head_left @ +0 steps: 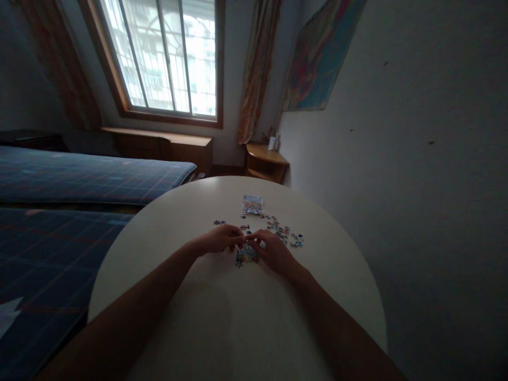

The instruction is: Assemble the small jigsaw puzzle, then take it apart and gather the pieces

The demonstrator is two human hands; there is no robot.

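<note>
A partly joined jigsaw puzzle (248, 255) lies on the round white table (166, 222), beneath and between my hands. My left hand (222, 238) comes in from the left with its thumb and fingers pinched together at the puzzle's upper edge. Across from it, my right hand (270, 246) is also closed in a pinch, its fingertips almost meeting the left ones. Whatever sits between the fingertips is too small to make out. Loose puzzle pieces (281, 230) are scattered beyond and right of my right hand. A small cluster of pieces (219, 222) lies beyond my left hand.
Behind the pieces lies a small printed picture sheet or packet (253, 205). Plaid mattresses (91, 172) stand left of the table, and a white wall (357, 174) rises on the right. A wooden corner shelf (266, 154) and a window (166, 63) are farther back.
</note>
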